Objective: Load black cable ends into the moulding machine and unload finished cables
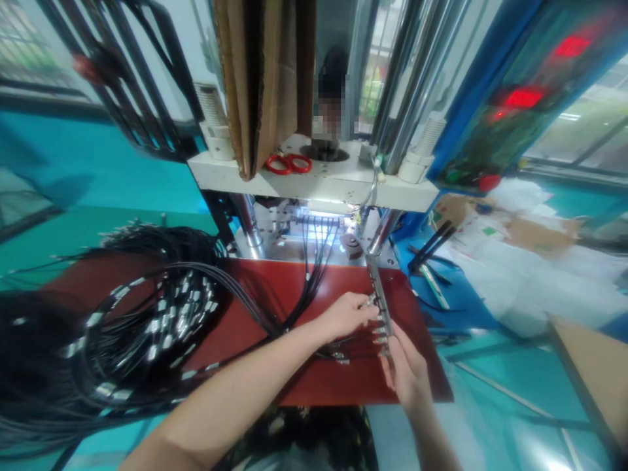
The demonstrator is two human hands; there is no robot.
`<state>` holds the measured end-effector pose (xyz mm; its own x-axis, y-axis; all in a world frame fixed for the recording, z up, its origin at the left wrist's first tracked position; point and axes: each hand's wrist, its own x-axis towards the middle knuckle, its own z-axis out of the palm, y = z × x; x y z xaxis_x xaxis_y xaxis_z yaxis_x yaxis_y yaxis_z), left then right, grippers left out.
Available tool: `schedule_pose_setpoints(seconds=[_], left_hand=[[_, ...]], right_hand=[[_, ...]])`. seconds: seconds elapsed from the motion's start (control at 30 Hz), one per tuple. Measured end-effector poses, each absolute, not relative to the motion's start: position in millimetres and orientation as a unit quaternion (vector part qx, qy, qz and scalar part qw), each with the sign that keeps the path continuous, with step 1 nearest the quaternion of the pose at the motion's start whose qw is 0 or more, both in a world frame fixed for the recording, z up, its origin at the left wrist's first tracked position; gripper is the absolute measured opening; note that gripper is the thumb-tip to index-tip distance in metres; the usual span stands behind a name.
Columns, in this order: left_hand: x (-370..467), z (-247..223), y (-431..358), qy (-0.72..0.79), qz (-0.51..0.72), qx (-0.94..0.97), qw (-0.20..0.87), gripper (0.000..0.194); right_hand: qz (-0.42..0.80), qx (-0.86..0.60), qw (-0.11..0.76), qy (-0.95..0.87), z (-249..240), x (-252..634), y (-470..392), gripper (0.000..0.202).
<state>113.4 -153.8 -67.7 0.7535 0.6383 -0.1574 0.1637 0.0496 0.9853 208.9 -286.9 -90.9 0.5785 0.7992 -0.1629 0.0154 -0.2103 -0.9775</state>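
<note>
while the bar (381, 294) is held, cables (147, 320) crowd the board (343, 387)

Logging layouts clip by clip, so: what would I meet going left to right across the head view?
Coiled black cables → red scissor handles → left hand → slim metal bar → right hand → white-and-green tool → red button.

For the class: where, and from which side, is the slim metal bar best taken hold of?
Probably by its near end, coming from the right, as the right hand does. The slim metal bar points away from the person, and small metal pieces stick out along its left edge, where the left hand is; the right edge looks plainer.
</note>
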Motion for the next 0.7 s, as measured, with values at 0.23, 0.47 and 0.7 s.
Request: schedule_pose_setpoints(seconds=[0.23,0.47,0.7], left_hand=[[107,-54,-142,0.273,0.275,0.537,0.749,0.03],[113,-73,-157,0.296,0.247,0.613,0.69,0.021],[120,-66,-151,0.342,0.13,0.571,0.735,0.012]], right_hand=[[0.388,-0.666,0.606,-0.199,-87,212,-286,0.06],[0.393,-0.653,0.611,-0.214,-91,213,-289,0.064],[0.406,-0.643,0.602,-0.244,-95,217,-291,0.064]])
